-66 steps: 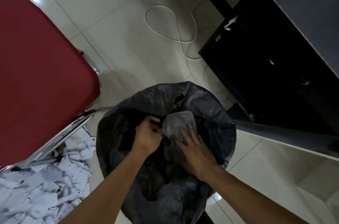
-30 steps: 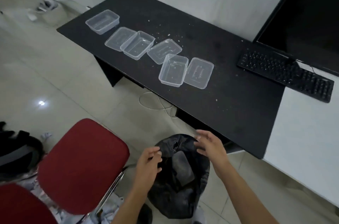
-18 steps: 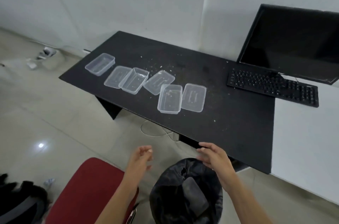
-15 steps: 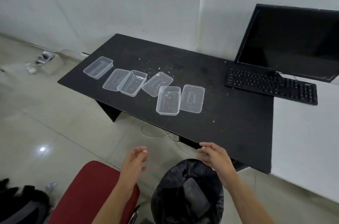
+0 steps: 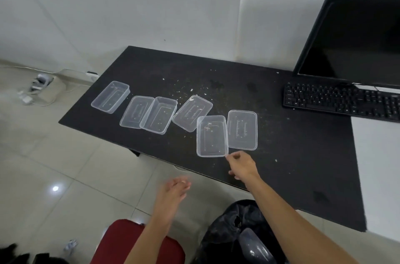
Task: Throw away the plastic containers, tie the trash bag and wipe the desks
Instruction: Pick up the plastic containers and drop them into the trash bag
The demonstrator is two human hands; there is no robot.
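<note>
The right grip (image 5: 242,165), fingers half-curled, met the 5 o'clock corner of the nearest container (image 5: 212,136) on the worktop (image 5: 281,155); whether it pinched was unclear. The left grip (image 5: 173,192) hung loose, empty.

A row of plastic containers (image 5: 212,136) is spread across the middle of the black desk (image 5: 303,166). Bare strips are left behind it and at centre right. The upper right is blocked by a keyboard (image 5: 339,101) and monitor (image 5: 355,40). At the bottom, a red chair (image 5: 134,242) and trash bag (image 5: 225,231) are set close together. Open floor (image 5: 54,155) is seen at left.
</note>
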